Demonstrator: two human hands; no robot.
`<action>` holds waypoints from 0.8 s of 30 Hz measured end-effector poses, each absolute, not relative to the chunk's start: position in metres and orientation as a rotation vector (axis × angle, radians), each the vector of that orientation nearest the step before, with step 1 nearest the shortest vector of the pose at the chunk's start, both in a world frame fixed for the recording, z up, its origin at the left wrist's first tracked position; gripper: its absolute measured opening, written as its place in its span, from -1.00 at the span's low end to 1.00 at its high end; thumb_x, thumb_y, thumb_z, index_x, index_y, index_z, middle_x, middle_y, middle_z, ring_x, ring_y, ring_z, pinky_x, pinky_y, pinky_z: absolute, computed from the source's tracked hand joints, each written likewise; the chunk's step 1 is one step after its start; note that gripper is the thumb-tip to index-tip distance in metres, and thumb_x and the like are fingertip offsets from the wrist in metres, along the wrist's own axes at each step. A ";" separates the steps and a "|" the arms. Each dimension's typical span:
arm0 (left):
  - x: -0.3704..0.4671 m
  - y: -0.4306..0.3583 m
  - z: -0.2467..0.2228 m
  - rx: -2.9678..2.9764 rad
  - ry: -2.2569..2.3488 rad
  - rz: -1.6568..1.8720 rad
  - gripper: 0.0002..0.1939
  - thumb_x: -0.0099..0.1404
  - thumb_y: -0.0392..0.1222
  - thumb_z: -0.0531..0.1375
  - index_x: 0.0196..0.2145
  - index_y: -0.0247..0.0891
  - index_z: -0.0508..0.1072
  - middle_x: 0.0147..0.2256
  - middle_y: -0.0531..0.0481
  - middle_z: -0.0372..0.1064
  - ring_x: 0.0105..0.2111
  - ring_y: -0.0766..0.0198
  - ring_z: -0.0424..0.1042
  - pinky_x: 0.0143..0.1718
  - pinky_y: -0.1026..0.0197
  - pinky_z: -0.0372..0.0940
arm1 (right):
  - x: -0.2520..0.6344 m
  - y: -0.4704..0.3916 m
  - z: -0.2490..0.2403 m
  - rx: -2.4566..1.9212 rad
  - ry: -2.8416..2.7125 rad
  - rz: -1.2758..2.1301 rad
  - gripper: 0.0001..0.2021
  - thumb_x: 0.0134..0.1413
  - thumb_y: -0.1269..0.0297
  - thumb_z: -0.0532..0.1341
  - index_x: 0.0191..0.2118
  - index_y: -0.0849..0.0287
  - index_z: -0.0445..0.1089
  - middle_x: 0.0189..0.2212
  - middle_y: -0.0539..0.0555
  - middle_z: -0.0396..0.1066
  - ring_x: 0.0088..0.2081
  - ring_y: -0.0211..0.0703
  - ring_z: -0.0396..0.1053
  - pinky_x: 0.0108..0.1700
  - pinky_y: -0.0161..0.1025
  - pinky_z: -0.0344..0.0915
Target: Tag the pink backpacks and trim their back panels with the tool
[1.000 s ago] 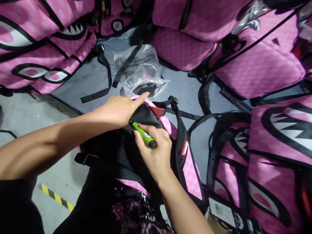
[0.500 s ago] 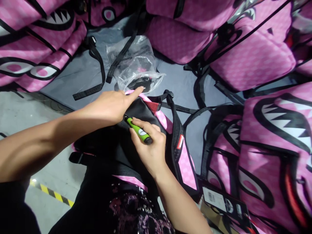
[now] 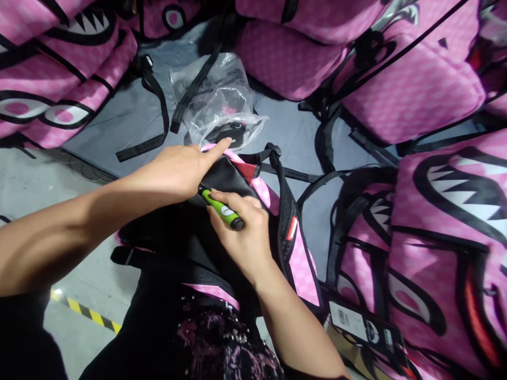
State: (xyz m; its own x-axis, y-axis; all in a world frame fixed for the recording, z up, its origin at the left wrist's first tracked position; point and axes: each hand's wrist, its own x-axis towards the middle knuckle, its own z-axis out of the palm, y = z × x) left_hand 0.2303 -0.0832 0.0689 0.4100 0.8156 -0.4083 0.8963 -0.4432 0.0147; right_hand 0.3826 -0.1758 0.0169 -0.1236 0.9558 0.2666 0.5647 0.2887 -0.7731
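Both hands on backpack [image 3: 222, 182]: right hand [image 3: 243, 240] grip pinching green tool [image 3: 221, 209], tip under left hand [image 3: 180, 171]; left grip spread, pressing fabric just above.

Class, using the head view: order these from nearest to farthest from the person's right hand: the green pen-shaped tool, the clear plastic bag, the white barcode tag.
1. Green pen-shaped tool: held in the right hand.
2. Clear plastic bag: farther up, beyond the left hand.
3. White barcode tag: lower right; about as far as the bag, too close to call.
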 end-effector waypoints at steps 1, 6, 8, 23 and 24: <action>0.230 -0.083 0.068 2.438 1.505 -0.505 -0.12 0.31 -0.23 0.08 0.40 -0.05 -0.36 -0.05 -0.18 0.38 -0.14 0.11 0.44 -0.17 0.15 0.29 | 0.383 -0.176 0.017 -1.394 -1.792 0.631 -0.83 0.13 0.38 0.26 -0.15 0.04 0.49 -0.12 0.03 0.58 -0.15 -0.07 0.55 -0.07 -0.07 0.29; 0.230 -0.083 0.069 2.456 1.484 -0.479 -0.15 0.31 -0.22 0.05 0.41 -0.08 -0.34 -0.08 -0.19 0.39 -0.16 0.09 0.46 -0.25 0.18 0.28 | 0.381 -0.176 0.016 -1.370 -1.759 0.656 -0.83 0.13 0.39 0.27 -0.15 0.05 0.48 -0.12 0.02 0.58 -0.15 -0.07 0.54 -0.09 -0.09 0.30; 0.229 -0.083 0.070 2.452 1.485 -0.487 -0.17 0.32 -0.23 0.02 0.41 -0.09 -0.33 -0.08 -0.19 0.40 -0.17 0.09 0.46 -0.27 0.19 0.27 | 0.380 -0.175 0.015 -1.396 -1.762 0.631 -0.83 0.12 0.39 0.27 -0.16 0.05 0.48 -0.15 0.02 0.59 -0.17 -0.06 0.55 -0.10 -0.07 0.29; 0.228 -0.085 0.067 2.440 1.495 -0.381 -0.19 0.30 -0.33 0.02 0.41 -0.10 -0.26 -0.07 -0.20 0.43 -0.17 0.09 0.50 -0.24 0.19 0.30 | 0.384 -0.173 0.015 -1.382 -1.775 0.672 -0.80 0.11 0.42 0.27 -0.13 0.09 0.50 -0.11 0.05 0.58 -0.18 -0.11 0.53 -0.10 -0.12 0.33; 0.228 -0.085 0.066 2.441 1.495 -0.370 -0.19 0.30 -0.33 0.02 0.41 -0.10 -0.25 -0.07 -0.21 0.43 -0.17 0.08 0.50 -0.23 0.18 0.30 | 0.384 -0.173 0.013 -1.373 -1.769 0.695 -0.80 0.11 0.41 0.27 -0.13 0.09 0.51 -0.11 0.05 0.58 -0.18 -0.11 0.53 -0.10 -0.13 0.34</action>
